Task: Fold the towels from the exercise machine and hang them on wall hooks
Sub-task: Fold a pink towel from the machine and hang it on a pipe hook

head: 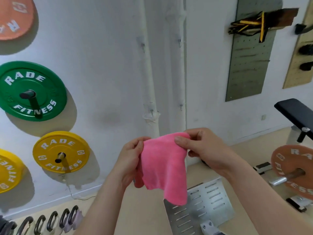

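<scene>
A pink towel (163, 168) hangs folded between my two hands in front of the white wall. My left hand (130, 158) pinches its upper left corner. My right hand (201, 148) pinches the upper right corner between thumb and fingers. The lower edge of the towel dangles loose above a metal plate. Small metal wall hooks sit on the white padded pipes above: one hook (152, 112) and another (181, 106) just above my hands, two more hooks (143, 46) (179, 42) higher up. All of them are bare.
Green (32, 90) and yellow (61, 151) weight plates hang on pegs at the left wall. A slotted metal plate (199, 202) lies on the floor below the towel. A black bench (296, 114) and a barbell with an orange plate (294, 170) stand at right. Kettlebell handles (50, 221) line the lower left.
</scene>
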`<control>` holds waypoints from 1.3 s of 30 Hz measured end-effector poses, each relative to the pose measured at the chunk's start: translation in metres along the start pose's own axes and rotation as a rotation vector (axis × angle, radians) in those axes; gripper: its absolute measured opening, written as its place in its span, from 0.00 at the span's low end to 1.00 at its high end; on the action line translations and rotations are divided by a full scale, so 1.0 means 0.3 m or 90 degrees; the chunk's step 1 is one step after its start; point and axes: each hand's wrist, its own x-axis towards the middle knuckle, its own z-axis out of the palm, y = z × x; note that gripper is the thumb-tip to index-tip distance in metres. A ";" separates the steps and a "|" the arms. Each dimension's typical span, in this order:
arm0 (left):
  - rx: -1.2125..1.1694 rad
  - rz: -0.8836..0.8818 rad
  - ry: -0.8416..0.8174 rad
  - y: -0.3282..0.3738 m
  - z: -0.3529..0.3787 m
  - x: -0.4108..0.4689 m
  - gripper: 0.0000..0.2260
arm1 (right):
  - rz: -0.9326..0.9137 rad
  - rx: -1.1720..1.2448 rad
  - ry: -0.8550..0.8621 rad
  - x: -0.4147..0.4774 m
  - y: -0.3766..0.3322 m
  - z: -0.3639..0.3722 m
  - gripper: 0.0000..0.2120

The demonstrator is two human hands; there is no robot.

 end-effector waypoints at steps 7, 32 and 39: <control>0.181 0.122 0.088 0.089 0.137 0.351 0.11 | 0.018 -0.105 -0.058 0.389 -0.015 -0.148 0.07; 0.090 0.215 -0.299 0.536 -0.076 1.828 0.10 | -0.022 -0.167 -0.135 1.901 -0.077 -0.333 0.08; 0.115 0.304 -0.191 0.609 -0.023 1.972 0.10 | -0.098 -0.117 -0.125 2.104 -0.100 -0.398 0.05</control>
